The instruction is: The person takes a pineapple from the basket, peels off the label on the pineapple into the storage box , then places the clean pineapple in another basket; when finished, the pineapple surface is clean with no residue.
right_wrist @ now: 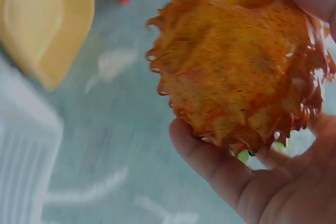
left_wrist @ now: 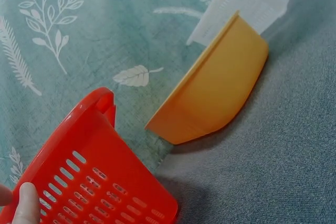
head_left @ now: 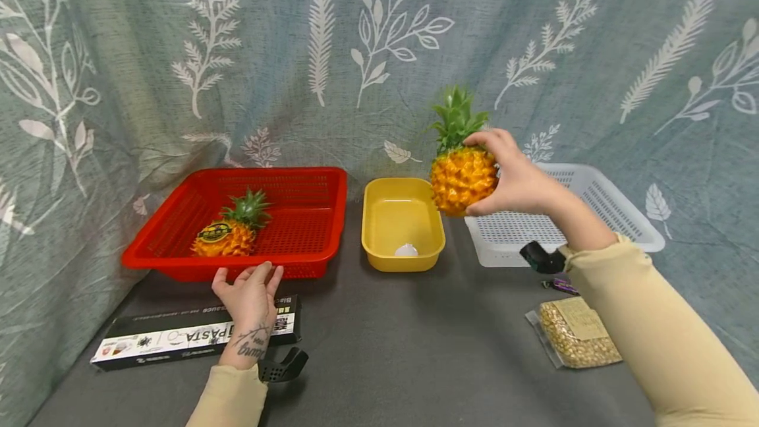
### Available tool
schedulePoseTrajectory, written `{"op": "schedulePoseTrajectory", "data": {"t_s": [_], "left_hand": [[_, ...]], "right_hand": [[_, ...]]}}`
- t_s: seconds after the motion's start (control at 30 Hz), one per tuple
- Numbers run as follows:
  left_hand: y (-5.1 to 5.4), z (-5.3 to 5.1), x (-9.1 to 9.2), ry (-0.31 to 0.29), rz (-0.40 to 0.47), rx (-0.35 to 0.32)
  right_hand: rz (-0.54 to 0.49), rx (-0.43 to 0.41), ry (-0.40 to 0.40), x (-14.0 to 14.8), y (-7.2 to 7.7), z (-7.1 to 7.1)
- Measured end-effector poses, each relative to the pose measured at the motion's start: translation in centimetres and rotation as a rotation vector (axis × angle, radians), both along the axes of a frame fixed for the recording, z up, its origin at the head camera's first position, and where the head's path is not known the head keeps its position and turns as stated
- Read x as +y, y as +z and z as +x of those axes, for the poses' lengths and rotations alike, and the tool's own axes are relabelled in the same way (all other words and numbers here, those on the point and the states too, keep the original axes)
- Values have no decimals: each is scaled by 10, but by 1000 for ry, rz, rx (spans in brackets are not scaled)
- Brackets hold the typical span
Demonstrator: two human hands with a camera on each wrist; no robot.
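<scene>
The hands work well apart. The right hand [head_left: 522, 176] is clamped round the plump, glossy orange pineapple with a green leafy crown [head_left: 462, 180], held upright in the air between the yellow rounded plastic tub [head_left: 403, 216] and the white slatted plastic basket [head_left: 498, 256] — thumb and fingers span the body, presumably because that leaves the crown free. The left hand [head_left: 252, 298] grasps nothing; its fingertips touch the front of the red perforated plastic basket [head_left: 308, 261], perhaps steadying it. Inside lies a second pineapple with a dark label [head_left: 228, 242]. Farther out, the long black-and-white cardboard pasta box [head_left: 178, 335] and clear bag of golden kernels [head_left: 584, 341] sit on the dark worktop [head_left: 415, 361].
</scene>
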State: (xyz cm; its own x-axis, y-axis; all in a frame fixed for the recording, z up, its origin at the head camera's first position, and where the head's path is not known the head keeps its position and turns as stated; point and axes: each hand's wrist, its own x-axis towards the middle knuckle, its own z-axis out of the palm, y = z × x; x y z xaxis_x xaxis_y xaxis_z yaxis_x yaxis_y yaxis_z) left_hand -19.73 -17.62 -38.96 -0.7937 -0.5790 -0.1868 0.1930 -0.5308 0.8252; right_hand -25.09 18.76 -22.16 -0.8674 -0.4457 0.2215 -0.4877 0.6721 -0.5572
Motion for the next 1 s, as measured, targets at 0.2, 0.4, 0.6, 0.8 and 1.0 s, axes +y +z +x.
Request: {"op": "schedulePoseTrajectory", "data": {"t_s": [0.2,0.4,0.6,0.8,1.0], "left_hand": [[1,1,-3,7,9,9],[0,0,-2,-6,17,13],[-2,-1,0,-4,-5,13],[-2,-1,2,-3,-14,3],[-1,-2,1,8,-23,2]], "right_hand": [[108,-92,-72,26,5,-38],[170,-200,-88,47,-16,-65],[238,-316,-117,57,-33,-77],[268,-400,-109,60,-40,-78],[323,-688,-84,57,-50,-82]]}}
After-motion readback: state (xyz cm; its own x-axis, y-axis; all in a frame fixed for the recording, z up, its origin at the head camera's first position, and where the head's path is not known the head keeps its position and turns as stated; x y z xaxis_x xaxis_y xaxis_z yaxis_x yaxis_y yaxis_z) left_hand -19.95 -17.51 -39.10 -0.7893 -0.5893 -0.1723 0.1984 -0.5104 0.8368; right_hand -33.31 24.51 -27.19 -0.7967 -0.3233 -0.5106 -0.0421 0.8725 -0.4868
